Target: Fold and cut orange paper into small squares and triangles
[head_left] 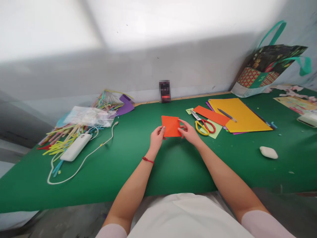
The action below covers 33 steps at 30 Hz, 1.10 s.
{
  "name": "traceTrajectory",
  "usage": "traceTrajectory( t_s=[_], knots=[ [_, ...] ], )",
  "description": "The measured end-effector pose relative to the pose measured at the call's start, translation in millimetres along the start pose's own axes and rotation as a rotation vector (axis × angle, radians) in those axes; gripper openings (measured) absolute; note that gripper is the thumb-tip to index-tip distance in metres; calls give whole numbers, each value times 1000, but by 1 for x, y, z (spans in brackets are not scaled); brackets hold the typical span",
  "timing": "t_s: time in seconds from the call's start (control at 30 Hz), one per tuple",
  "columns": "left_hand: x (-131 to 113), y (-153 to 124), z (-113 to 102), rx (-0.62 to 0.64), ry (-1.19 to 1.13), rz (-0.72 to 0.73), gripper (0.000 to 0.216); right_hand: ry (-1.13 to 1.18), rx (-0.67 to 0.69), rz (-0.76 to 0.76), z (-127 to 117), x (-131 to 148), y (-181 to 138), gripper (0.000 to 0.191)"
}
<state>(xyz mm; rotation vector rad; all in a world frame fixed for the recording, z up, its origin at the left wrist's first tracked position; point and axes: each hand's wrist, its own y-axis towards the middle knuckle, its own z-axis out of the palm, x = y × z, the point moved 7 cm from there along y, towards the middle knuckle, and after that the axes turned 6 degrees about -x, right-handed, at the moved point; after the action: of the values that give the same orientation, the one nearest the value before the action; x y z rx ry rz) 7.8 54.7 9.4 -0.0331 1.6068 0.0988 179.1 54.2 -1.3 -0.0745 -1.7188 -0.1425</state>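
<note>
The left hand (157,137) and right hand (189,132) are pinching one orange paper square (170,126) between them, fingers nearly closed at its nine and three o'clock edges. One pair of scissors (201,120) is lying toward three o'clock, one pencil (227,115) farther out.

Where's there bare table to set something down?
Best bet: green table between the white cable and the left hand. A smaller patch, lightly specked, lies between the right forearm and white rounded object. Crowded: far left, with power bank and paper strips; right of the orange square, with scissors and yellow sheet.
</note>
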Motion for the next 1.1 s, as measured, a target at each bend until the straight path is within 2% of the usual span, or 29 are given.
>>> traceTrajectory(
  t_s=[0.07, 0.17, 0.33, 0.47, 0.57, 0.73, 0.93, 1.1],
  knots=[
    [0, 0, 0, -4, -69, -19, 41, 21, 36, 12, 5, -2, -1, 63],
    [0, -1, 0, -3, -169, -44, 47, 88, 111, 9, 14, -3, -3, 78],
    [1, -1, 0, 8, -297, -70, 56, 112, 263, -71, 29, 0, -9, 98],
    [4, 0, 1, -1, -352, -121, 54, 30, 248, -120, 32, 0, -10, 104],
    [4, -1, 3, 13, -332, -118, 48, -46, 184, -141, 30, 0, -10, 100],
    [4, -3, 9, 46, -243, -113, 56, -91, 123, -224, 30, 4, -12, 84],
    [3, -1, 8, 30, -236, -76, 62, -154, 179, -389, 36, 6, -17, 96],
    [5, 0, 11, 49, -251, -58, 59, -89, 93, -333, 32, 3, -13, 79]
  ],
)
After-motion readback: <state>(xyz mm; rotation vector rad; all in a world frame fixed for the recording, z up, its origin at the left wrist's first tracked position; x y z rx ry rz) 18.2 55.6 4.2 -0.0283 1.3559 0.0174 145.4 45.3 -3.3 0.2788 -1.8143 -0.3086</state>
